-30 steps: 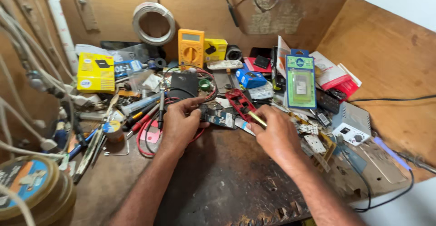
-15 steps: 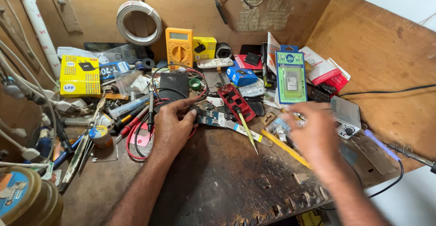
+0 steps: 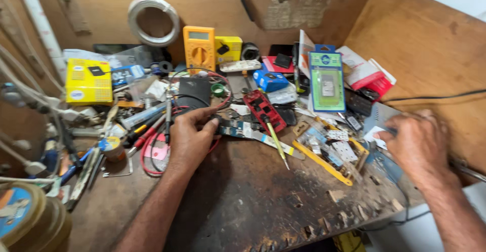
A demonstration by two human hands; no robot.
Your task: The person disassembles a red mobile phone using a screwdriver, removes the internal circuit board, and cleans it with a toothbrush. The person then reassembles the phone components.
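At bench [image 3: 243,201] centre | we note left hand [image 3: 190,135], fingers pinching circuit board [image 3: 238,129] flat | right hand [image 3: 417,143] at 3 o'clock among clutter, finger state we cannot tell | screwdriver [image 3: 277,143] lies unused; board work unfinished, red phone frame [image 3: 263,109] apart at 12 o'clock.

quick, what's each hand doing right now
Left hand: fingers pinning the circuit board on the bench.
Right hand: over by the small parts at the right edge; grip cannot be told.
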